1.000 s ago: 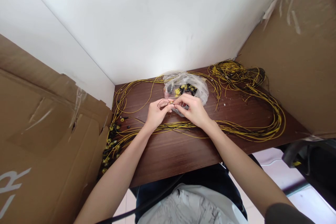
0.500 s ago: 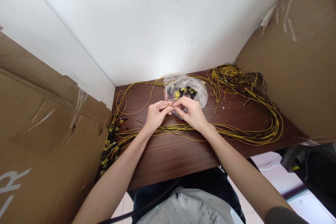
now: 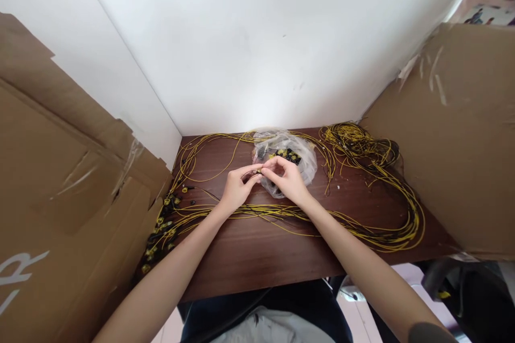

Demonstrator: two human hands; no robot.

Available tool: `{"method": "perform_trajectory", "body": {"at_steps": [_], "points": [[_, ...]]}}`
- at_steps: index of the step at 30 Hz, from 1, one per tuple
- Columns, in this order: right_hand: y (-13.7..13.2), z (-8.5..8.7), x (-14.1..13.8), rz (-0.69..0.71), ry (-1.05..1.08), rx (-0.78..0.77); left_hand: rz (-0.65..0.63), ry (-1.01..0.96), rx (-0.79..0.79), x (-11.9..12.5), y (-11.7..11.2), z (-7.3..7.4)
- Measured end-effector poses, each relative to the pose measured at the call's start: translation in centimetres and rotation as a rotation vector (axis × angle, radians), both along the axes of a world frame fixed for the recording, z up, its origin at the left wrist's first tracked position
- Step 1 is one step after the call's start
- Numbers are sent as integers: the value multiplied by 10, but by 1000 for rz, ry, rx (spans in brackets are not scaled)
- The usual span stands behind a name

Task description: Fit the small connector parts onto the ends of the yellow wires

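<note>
My left hand (image 3: 238, 186) is closed in a pinch on a thin dark wire, which loops over its fingers. My right hand (image 3: 287, 179) meets it fingertip to fingertip, pinching at a small yellow connector (image 3: 259, 171) on that wire. Fingers cover most of the connector, so its details are hidden. Just behind and under the hands lies a clear plastic bag (image 3: 308, 163), open, with black and yellow connectors (image 3: 287, 155) inside. A bundle of yellow and black wires (image 3: 257, 209) crosses the table beneath my forearms.
Several wired connectors (image 3: 159, 230) are heaped along the left cardboard (image 3: 80, 187). A tangle of yellow and black wires (image 3: 350, 136) lies at the back right, near another cardboard panel (image 3: 454, 144). A white wall (image 3: 249, 53) closes off the back of the brown table (image 3: 257, 257).
The camera view has shifted, so the table and bag sit lower in the picture. My right fingers have closed in more over the connector, and both hands stay together before the bag.
</note>
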State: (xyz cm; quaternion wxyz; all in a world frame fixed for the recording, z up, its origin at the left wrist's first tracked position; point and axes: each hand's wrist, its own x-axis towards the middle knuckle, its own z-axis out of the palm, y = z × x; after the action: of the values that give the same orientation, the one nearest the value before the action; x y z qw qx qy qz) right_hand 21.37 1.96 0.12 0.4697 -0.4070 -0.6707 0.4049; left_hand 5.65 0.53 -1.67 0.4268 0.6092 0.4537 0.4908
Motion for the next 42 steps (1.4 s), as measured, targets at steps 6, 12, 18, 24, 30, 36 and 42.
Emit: {"method": "perform_trajectory", "body": {"at_steps": [6, 12, 18, 24, 30, 36, 42], "points": [[9, -9, -2, 50, 0, -29, 13, 22, -32, 0, -2, 4], [8, -15, -2, 57, 31, -6, 40, -104, -74, 0, -3, 9], [6, -12, -2, 49, 60, -18, 136, -129, -108, 2, 0, 14], [5, -12, -3, 43, 67, 3, 208, -157, -129, -1, 3, 14], [2, -9, -2, 48, 25, 50, 191, -164, -118, -2, 3, 12], [1, -10, -2, 45, -2, 57, 169, -195, -111, -2, 1, 11], [-1, -12, 0, 40, -16, 75, 113, -269, -103, -3, 0, 9]]}}
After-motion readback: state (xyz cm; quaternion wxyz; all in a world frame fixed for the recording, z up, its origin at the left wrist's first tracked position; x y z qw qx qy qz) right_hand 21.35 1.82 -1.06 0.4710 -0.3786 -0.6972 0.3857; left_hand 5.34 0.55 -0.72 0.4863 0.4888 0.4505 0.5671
